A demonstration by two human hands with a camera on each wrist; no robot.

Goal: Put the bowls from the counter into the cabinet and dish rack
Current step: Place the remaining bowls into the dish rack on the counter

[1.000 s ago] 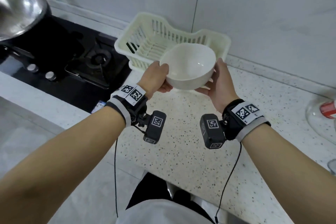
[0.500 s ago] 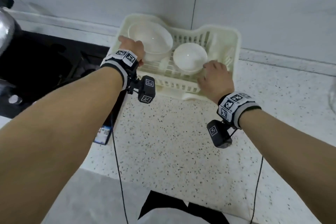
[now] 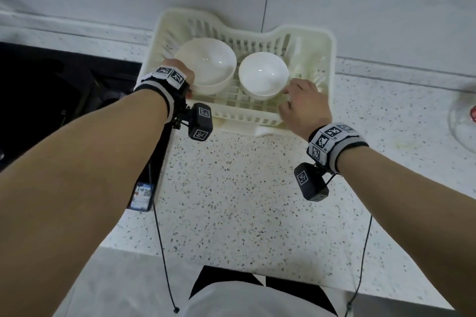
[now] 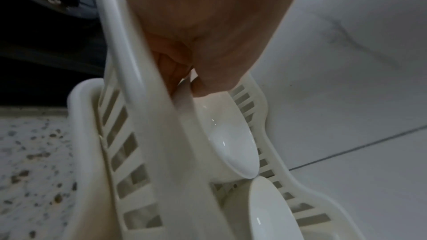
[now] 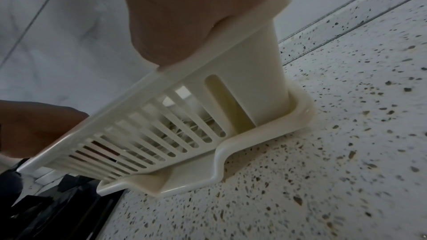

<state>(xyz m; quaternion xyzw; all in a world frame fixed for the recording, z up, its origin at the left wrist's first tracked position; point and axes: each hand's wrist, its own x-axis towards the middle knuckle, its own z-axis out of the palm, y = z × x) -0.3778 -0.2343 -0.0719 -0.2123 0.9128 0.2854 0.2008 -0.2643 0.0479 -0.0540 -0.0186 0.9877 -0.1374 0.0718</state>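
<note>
Both arms reach forward over the speckled counter (image 3: 231,201) to the cream dish rack (image 3: 319,44), which sits at 12 o'clock against the wall. Two white bowls sit in the rack, open side up. The big bowl (image 3: 206,64) is at the 9 o'clock side and the small bowl (image 3: 262,72) is just beside it, toward 3 o'clock. The left hand (image 3: 180,69) is at the big bowl's near edge; in the left wrist view its thumb and fingers (image 4: 175,72) pinch the rim. The right hand (image 3: 304,105) rests on the rack's front wall at the small bowl's 4 o'clock side, its bent fingers touching the bowl's side. A black stove (image 3: 51,100) lies at 9 o'clock.
</note>
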